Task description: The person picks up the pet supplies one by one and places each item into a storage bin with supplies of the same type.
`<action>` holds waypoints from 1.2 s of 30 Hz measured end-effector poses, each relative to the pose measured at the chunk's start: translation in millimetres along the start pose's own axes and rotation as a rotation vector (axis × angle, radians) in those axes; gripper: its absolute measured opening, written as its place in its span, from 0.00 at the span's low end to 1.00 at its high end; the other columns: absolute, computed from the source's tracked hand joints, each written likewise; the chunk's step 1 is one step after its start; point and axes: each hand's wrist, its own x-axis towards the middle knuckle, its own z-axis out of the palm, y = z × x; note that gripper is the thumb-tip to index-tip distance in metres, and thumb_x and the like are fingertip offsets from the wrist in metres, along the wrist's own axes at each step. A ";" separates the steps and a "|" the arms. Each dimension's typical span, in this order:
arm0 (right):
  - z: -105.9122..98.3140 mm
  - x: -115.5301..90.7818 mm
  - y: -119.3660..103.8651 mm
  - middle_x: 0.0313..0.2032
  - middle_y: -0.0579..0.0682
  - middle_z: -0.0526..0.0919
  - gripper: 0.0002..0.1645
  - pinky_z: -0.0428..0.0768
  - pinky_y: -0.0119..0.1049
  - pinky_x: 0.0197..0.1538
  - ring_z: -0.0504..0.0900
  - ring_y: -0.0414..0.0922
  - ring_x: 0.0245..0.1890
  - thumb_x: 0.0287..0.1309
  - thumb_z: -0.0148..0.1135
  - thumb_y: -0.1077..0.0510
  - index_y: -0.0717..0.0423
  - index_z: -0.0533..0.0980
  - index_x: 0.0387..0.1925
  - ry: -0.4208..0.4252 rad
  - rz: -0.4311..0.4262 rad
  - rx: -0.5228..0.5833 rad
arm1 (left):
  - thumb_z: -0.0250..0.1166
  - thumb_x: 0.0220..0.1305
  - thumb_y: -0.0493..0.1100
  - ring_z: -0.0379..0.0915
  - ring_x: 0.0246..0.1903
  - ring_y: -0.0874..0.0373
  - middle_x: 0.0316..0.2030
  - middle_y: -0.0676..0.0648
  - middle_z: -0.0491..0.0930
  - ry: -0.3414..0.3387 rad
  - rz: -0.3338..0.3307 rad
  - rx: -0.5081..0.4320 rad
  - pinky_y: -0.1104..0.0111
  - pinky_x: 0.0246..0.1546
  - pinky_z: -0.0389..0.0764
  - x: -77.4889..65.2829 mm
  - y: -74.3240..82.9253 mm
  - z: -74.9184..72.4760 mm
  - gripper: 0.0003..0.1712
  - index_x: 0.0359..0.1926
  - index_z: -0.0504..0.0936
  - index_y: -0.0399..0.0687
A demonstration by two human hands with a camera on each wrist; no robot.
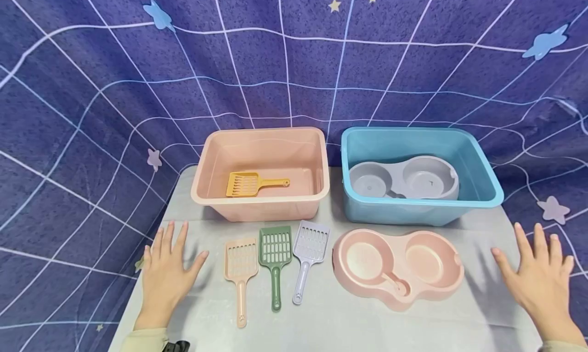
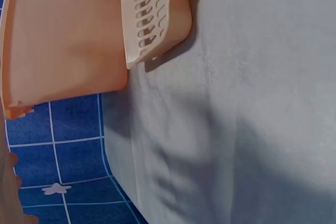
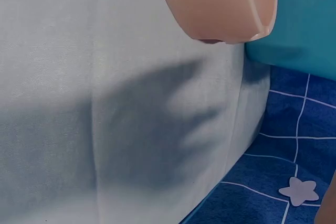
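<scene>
My left hand (image 1: 167,275) hovers with spread fingers over the table's left side, holding nothing. Nearest to it lies a beige litter scoop (image 1: 241,280); a green litter scoop (image 1: 275,262) and a lavender litter scoop (image 1: 308,257) lie to its right. On the other side, my right hand (image 1: 539,280) is spread out too, with nothing in it, to the right of a pink double pet bowl (image 1: 398,250). Each wrist view catches the hand's shadow on the cloth. Only slivers of the left hand (image 2: 10,192) and right hand (image 3: 328,203) show there.
Behind the scoops stands a pink litter box (image 1: 262,209) with a yellow litter scoop (image 1: 245,184) inside. A blue litter box (image 1: 404,214) beside it holds a grey double pet bowl (image 1: 424,177). A blue star-patterned curtain (image 1: 298,61) encloses the white-covered table (image 1: 358,326) behind and at both sides.
</scene>
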 end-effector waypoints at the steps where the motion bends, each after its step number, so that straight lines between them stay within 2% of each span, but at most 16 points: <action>1: -0.2 -0.1 0.0 0.75 0.66 0.34 0.51 0.28 0.71 0.66 0.28 0.67 0.73 0.68 0.47 0.32 0.55 0.42 0.78 0.005 -0.002 0.001 | 0.60 0.64 0.65 0.35 0.75 0.42 0.75 0.36 0.51 -0.001 0.003 -0.003 0.39 0.69 0.37 0.6 0.4 -0.3 0.49 0.78 0.52 0.55; 8: 0.5 -0.7 -2.7 0.76 0.65 0.40 0.46 0.35 0.71 0.66 0.35 0.66 0.74 0.70 0.49 0.37 0.54 0.48 0.78 0.068 -0.051 0.028 | 0.59 0.65 0.64 0.39 0.75 0.42 0.74 0.37 0.52 0.049 0.043 -0.034 0.38 0.69 0.41 6.6 3.6 -4.9 0.47 0.78 0.53 0.51; 12: 1.5 -0.9 -4.6 0.76 0.64 0.40 0.46 0.36 0.70 0.67 0.36 0.66 0.74 0.70 0.50 0.38 0.54 0.48 0.78 0.069 -0.054 0.044 | 0.56 0.68 0.65 0.40 0.75 0.44 0.74 0.38 0.53 0.069 0.060 -0.051 0.39 0.69 0.44 13.4 4.6 -8.0 0.46 0.78 0.52 0.52; 18: 3.3 -3.2 -5.3 0.76 0.64 0.40 0.46 0.37 0.68 0.69 0.37 0.64 0.74 0.70 0.50 0.38 0.54 0.47 0.78 0.060 -0.034 0.058 | 0.58 0.69 0.59 0.41 0.75 0.45 0.76 0.42 0.51 0.061 0.044 -0.111 0.44 0.70 0.47 21.9 5.9 -10.8 0.43 0.78 0.51 0.55; 20: 3.9 -3.4 -4.7 0.76 0.64 0.40 0.46 0.38 0.67 0.69 0.37 0.64 0.75 0.70 0.50 0.38 0.55 0.47 0.78 0.061 -0.033 0.058 | 0.59 0.70 0.57 0.43 0.74 0.43 0.76 0.43 0.51 0.068 0.033 -0.153 0.45 0.70 0.48 24.1 6.4 -10.6 0.43 0.78 0.52 0.54; 26: 6.4 -5.1 -3.4 0.76 0.64 0.41 0.45 0.38 0.67 0.69 0.37 0.63 0.75 0.70 0.50 0.39 0.54 0.47 0.78 0.063 -0.036 0.063 | 0.58 0.72 0.50 0.43 0.74 0.41 0.76 0.43 0.50 0.054 -0.006 -0.358 0.42 0.68 0.51 32.5 6.5 -4.2 0.41 0.79 0.49 0.55; 29: 7.7 -6.6 -3.3 0.76 0.63 0.41 0.45 0.38 0.67 0.69 0.38 0.63 0.75 0.70 0.50 0.40 0.55 0.47 0.78 0.059 -0.030 0.065 | 0.57 0.73 0.48 0.43 0.74 0.41 0.76 0.44 0.49 0.039 -0.029 -0.415 0.40 0.66 0.52 37.7 6.7 -1.7 0.40 0.79 0.49 0.56; 36: 9.4 -8.6 -3.9 0.76 0.64 0.41 0.44 0.38 0.67 0.69 0.38 0.64 0.75 0.71 0.50 0.42 0.55 0.47 0.78 0.056 -0.024 0.065 | 0.58 0.72 0.44 0.40 0.75 0.45 0.77 0.45 0.47 0.030 -0.056 -0.563 0.45 0.71 0.45 50.0 7.0 2.2 0.41 0.79 0.49 0.61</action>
